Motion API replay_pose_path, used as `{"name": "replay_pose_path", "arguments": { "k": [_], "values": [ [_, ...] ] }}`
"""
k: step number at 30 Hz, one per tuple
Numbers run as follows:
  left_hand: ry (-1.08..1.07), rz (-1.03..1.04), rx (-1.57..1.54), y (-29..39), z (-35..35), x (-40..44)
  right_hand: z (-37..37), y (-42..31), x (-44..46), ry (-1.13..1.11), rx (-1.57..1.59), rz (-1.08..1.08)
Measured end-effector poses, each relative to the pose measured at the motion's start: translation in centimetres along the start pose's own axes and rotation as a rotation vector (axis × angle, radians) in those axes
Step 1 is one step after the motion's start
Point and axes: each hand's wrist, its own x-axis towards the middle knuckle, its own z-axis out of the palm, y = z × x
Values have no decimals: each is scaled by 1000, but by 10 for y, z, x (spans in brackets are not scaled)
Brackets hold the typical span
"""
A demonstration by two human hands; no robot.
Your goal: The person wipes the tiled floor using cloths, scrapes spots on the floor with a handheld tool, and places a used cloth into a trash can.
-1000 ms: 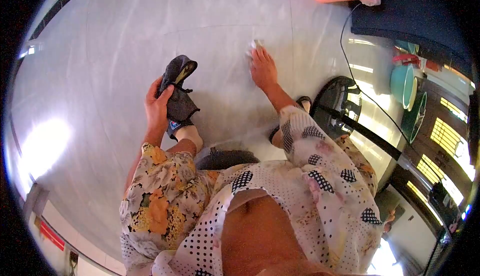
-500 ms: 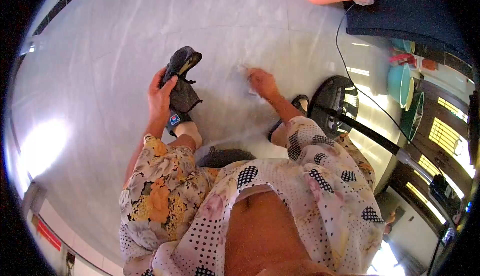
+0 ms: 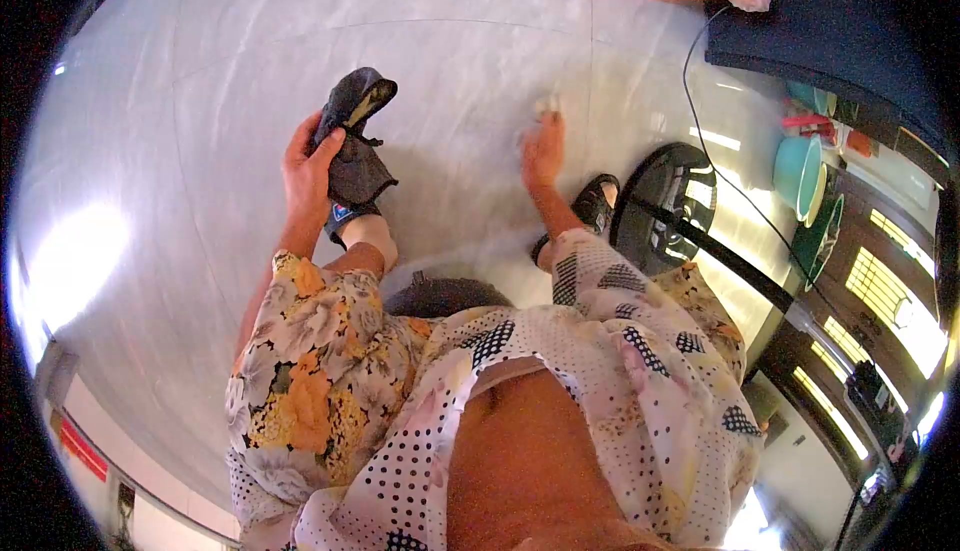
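Left hand pinches a dark fabric item

Well left of the round black stand base, the item sits between thumb and fingers; a firm, steady pinch should keep it from sagging. Its long axis runs away from the wearer, rounded end outward, opening toward the base's side. Nearer the base, the right hand blurs at a pale thing; its grip I cannot tell.
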Motion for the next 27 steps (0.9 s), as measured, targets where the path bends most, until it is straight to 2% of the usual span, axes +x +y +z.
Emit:
{"name": "replay_pose_path", "arguments": {
  "k": [3,5,15,18,21,27],
  "values": [
    [-15,-3,8,5,1,0,16,-24,-17,-83,-67,-281],
    [-15,-13,-6,2,1,2,23,-32,-21,-152,-84,-390],
    [19,-32,53,4,-2,1,5,-55,-20,-459,-295,-572],
    [40,-42,44,-1,-7,0,10,-49,-8,-386,-381,-620],
    [47,-38,111,2,-6,-4,18,-54,32,-214,-436,-464],
    [32,-48,190,12,6,-7,25,-33,123,-15,-407,-421]
  ]
}}
